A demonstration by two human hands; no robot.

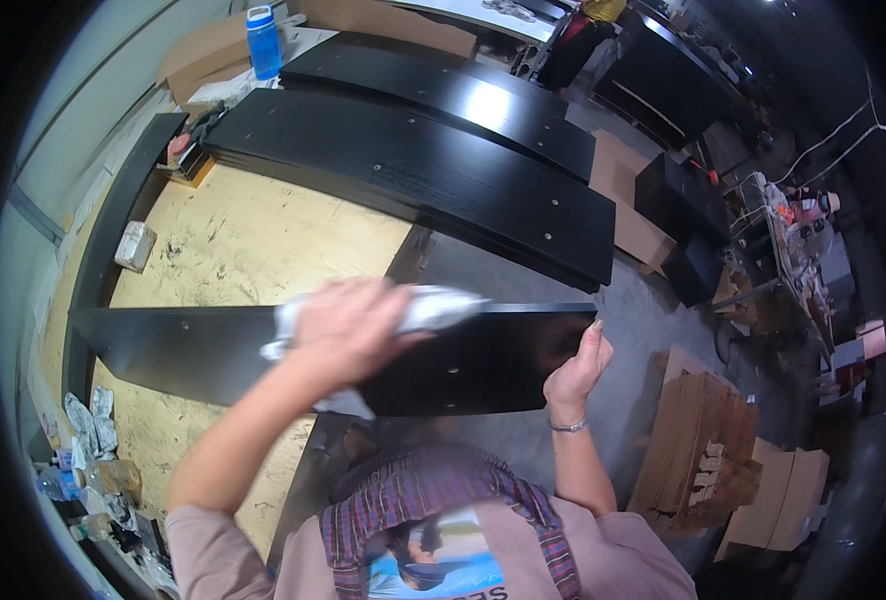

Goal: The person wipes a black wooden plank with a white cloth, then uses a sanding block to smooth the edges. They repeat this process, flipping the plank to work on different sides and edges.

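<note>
A long black board (463,365) with small round holes lies in front of me, its left part over the pale wooden tabletop (263,225) and its right part reaching past the table's edge. My left hand (348,325) is closed on a crumpled white cloth (438,305) and presses it against the board's far edge. Another bit of pale cloth hangs at the board's near edge. My right hand (580,372) grips the board's right end, thumb up along the edge; its other fingers are mostly hidden.
Stacked black boards (363,150) lie across the table beyond. A black rail (113,225) runs along the left side, with a pale block (135,246) beside it. A blue bottle (263,42) stands at the far left. Flattened cardboard (698,450) is stacked on the right. Someone (583,40) stands far back.
</note>
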